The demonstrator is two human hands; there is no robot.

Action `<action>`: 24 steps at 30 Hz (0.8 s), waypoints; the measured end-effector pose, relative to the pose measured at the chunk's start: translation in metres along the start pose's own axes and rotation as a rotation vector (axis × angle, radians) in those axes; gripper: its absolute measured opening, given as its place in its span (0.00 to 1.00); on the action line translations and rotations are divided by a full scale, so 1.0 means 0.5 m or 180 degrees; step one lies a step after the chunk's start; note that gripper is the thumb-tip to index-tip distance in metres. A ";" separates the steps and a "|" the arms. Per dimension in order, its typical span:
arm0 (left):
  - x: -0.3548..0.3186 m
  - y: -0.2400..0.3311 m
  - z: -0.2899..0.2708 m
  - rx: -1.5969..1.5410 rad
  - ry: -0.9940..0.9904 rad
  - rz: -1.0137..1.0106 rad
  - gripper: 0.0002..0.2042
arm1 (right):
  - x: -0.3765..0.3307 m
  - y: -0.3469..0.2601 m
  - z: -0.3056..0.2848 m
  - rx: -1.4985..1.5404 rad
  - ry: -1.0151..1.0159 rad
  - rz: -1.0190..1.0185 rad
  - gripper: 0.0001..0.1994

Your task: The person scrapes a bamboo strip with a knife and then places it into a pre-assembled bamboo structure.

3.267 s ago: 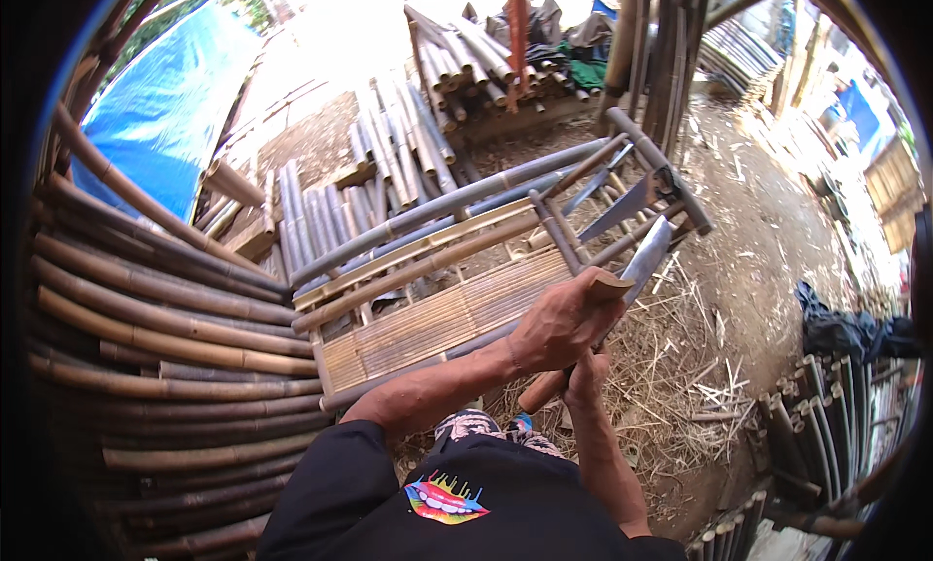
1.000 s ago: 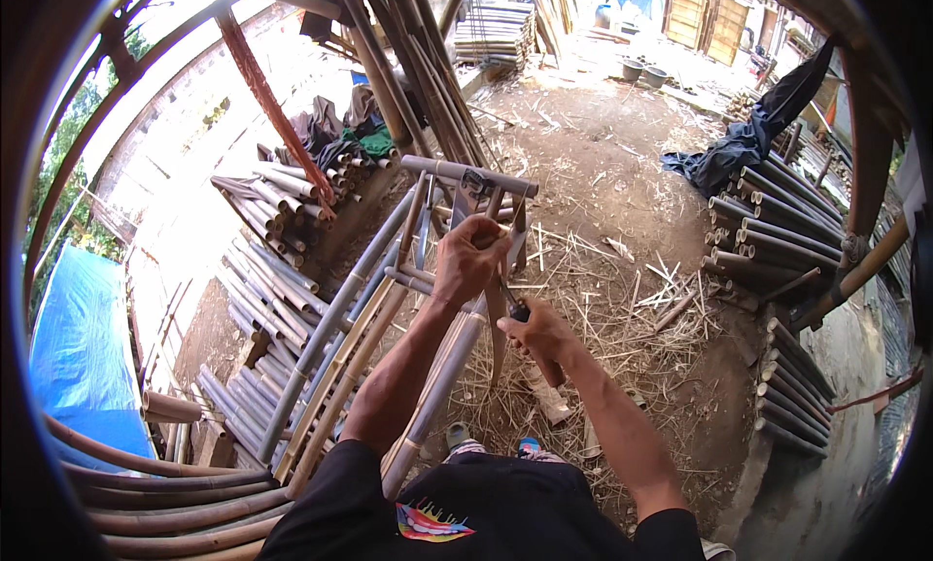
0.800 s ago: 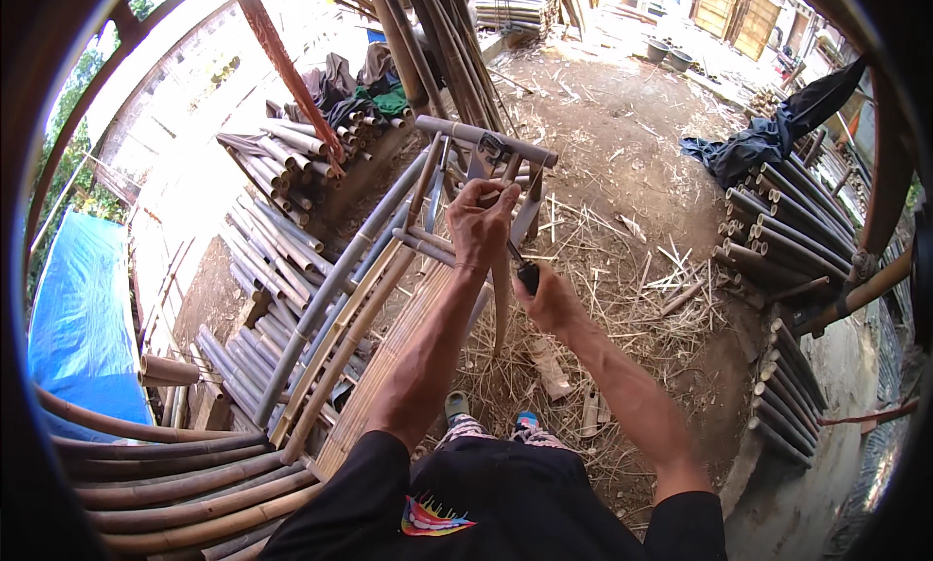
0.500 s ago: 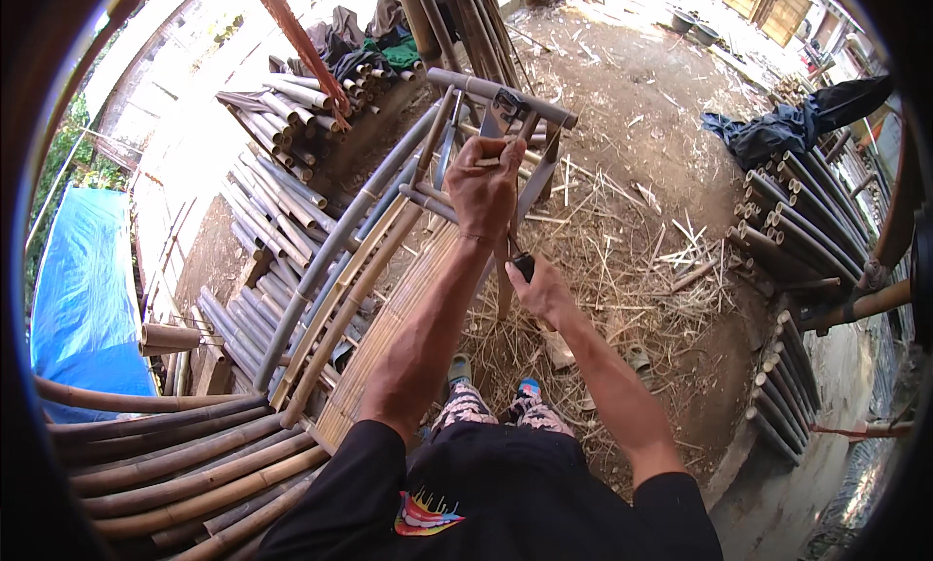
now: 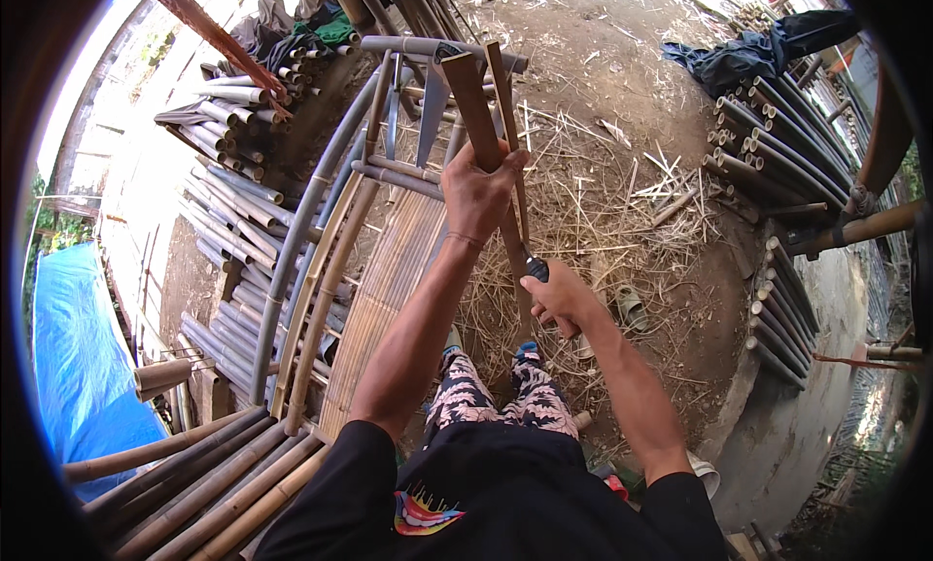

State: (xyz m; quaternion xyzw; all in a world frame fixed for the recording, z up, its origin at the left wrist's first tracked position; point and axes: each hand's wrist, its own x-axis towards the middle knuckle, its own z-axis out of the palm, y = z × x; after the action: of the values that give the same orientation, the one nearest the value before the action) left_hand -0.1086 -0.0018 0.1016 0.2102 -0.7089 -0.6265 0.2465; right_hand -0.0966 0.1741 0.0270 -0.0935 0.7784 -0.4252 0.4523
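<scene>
- Dirt ground [image 5: 603,85] strewn with pale shavings
- Bamboo bench [image 5: 394,279]
- Brown bamboo strip [image 5: 471,100] — long, flat, slanting just beside the bench
- Left hand [image 5: 476,194], arm outstretched, fingers clamped round the strip
- Right hand [image 5: 562,297], lower, fingers wrapped round a black handle [image 5: 536,268]

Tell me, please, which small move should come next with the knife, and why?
Probably the right hand should ease the knife slightly away from the left hand: the left hand grips the bamboo piece, and the long blade runs close beside it, passing the left thumb. I cannot tell whether blade and thumb touch.
</scene>
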 end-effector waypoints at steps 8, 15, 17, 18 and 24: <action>-0.018 -0.170 0.081 -0.0469 -0.0291 -0.0402 0.06 | 0.109 0.156 0.002 -0.0820 0.0738 -0.0167 0.15; 0.036 -0.199 0.090 -0.0606 0.0351 -0.0538 0.06 | 0.148 0.117 0.020 -0.1719 0.1106 -0.0475 0.19; 0.051 -0.213 0.074 -0.0774 0.0353 -0.0579 0.06 | 0.160 0.110 0.025 -0.1554 0.1008 -0.0596 0.20; 0.053 -0.220 0.070 -0.0515 0.0453 -0.0390 0.06 | 0.163 0.103 0.025 -0.1351 0.0905 -0.0701 0.20; 0.058 -0.214 0.080 -0.0560 0.0636 -0.0329 0.05 | 0.247 0.232 0.059 -0.1095 0.0381 0.0433 0.22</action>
State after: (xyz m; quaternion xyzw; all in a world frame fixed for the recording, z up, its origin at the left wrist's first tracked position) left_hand -0.1571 -0.0014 -0.0057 0.2853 -0.6114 -0.6741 0.3007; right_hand -0.1165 0.1639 -0.1435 -0.0912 0.8696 -0.2592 0.4102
